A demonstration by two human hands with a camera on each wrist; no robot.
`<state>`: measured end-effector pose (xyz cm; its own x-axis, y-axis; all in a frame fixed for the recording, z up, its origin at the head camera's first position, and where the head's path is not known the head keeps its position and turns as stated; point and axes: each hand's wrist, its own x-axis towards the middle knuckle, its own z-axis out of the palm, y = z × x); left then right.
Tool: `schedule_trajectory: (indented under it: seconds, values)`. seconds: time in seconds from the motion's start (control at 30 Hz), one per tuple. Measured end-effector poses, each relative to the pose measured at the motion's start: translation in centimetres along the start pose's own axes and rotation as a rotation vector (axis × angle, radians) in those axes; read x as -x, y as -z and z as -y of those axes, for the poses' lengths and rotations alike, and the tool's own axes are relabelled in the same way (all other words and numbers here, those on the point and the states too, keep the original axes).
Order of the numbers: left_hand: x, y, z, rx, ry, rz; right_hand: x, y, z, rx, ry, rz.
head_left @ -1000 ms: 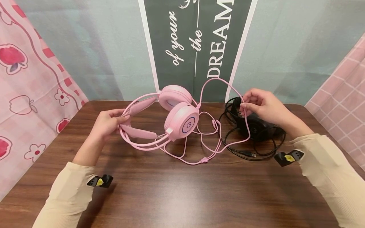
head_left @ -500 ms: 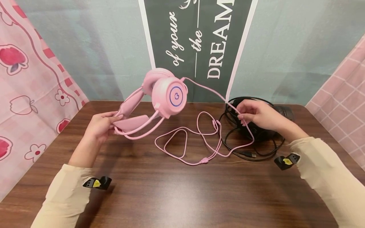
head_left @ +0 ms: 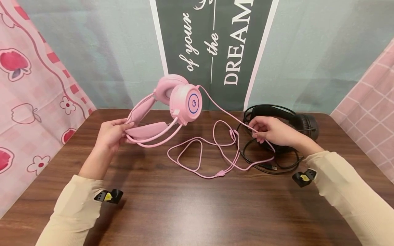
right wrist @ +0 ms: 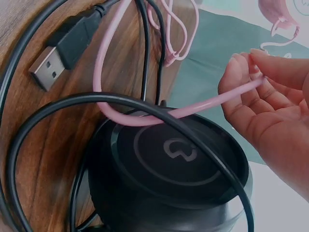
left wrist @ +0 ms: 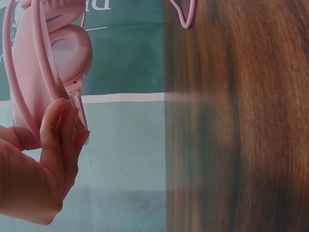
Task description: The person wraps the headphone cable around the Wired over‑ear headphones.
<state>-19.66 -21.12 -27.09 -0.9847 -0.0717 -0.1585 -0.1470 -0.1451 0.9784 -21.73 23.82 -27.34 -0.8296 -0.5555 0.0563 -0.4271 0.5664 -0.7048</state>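
Observation:
A pink headset point(head_left: 186, 102) hangs above the table at left of centre, ear cups up and away from the person. My left hand point(head_left: 111, 136) grips its headband, thumb on one side and fingers on the other; the left wrist view shows that grip on the pink bands point(left wrist: 42, 58). Between thumb and fingertips my right hand point(head_left: 275, 131) pinches the pink cable point(head_left: 224, 110), which runs taut down from one ear cup. Past the fingers the cable point(right wrist: 203, 104) drops across a black headset point(right wrist: 178, 150), which lies under and behind the right hand.
Loops of pink cable point(head_left: 184, 170) with a small splitter point(head_left: 220, 173) lie mid-table. Black cable coils with a USB plug point(head_left: 268, 166) surround the black headset and cross the pink cable. A printed cloth backdrop point(head_left: 123, 61) stands at the table's point(head_left: 184, 212) far edge.
My left hand has lifted the pink headset's ear cups off the table, tilting them up. My right hand has moved down and slightly left, drawing the pink cable straighter.

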Motion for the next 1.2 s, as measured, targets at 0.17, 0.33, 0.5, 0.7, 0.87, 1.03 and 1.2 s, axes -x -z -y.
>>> schedule_trajectory:
  seconds: [0.17, 0.33, 0.5, 0.7, 0.87, 1.03, 1.2]
  values:
    - [0.1, -0.2, -0.1, 0.001, -0.019, -0.029, 0.4, 0.1, -0.6, -0.029, -0.034, -0.016]
    - [0.2, -0.1, -0.2, 0.007, -0.024, -0.06, 1.1, 0.3, -1.1, -0.023, -0.078, -0.002]
    - [0.0, 0.3, -0.2, 0.021, -0.022, -0.08, 1.4, 0.4, -1.1, 0.004, -0.084, 0.02]
    - [-0.2, 0.5, -0.2, 0.027, -0.028, -0.091, 1.4, 0.4, -0.6, 0.101, -0.035, -0.035]
    - [-0.1, -0.1, -0.3, -0.033, -0.043, -0.084, 0.7, 0.0, 0.0, 0.246, 0.06, -0.095]
    - [-0.3, -1.3, -0.4, -0.112, -0.094, -0.087, -0.2, -0.7, 0.5, 0.27, 0.241, -0.096]
    - [-0.5, -2.6, -0.3, -0.21, -0.135, -0.096, -1.1, -1.3, 1.3, 0.239, 0.33, -0.07]
